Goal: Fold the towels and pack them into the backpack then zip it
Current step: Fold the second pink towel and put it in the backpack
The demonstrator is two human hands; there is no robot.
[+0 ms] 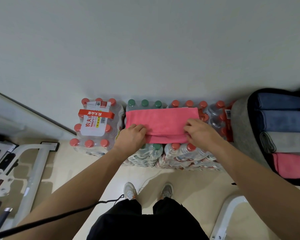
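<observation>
Centre of the frame, close against the white wall [145, 49]: a pink towel [161, 121], folded into a long band, lying flat across the caps of the shrink-wrapped bottle packs. A doubled layer visible along its near edge. At the near left corner, the left hand [132, 135], knuckles up, fingers curled under and pinching that folded edge. At the near right corner, the right hand [201, 132], fingers bent as well, gripping the same edge; fingertips tucked out of sight. Under the towel, a green-capped bottle pack [144, 103] and beside it a red-capped bottle pack [189, 103]. Further left, apart from the towel, a labelled bottle pack [97, 125] with a red carry band. Far right of the frame, the backpack [241, 125], grey shell, lying wide open beside the bottles. Inside, rolled or folded side by side from top to bottom: a blue towel [282, 101], a second blue towel [284, 121], a grey towel [287, 142] and a second pink towel [291, 165]. Zip not done up. Lower centre, two pale sneakers [130, 189] on the beige floor [189, 186]. Lower left, a white metal frame [33, 170] and a black cable [59, 217] trailing across.
</observation>
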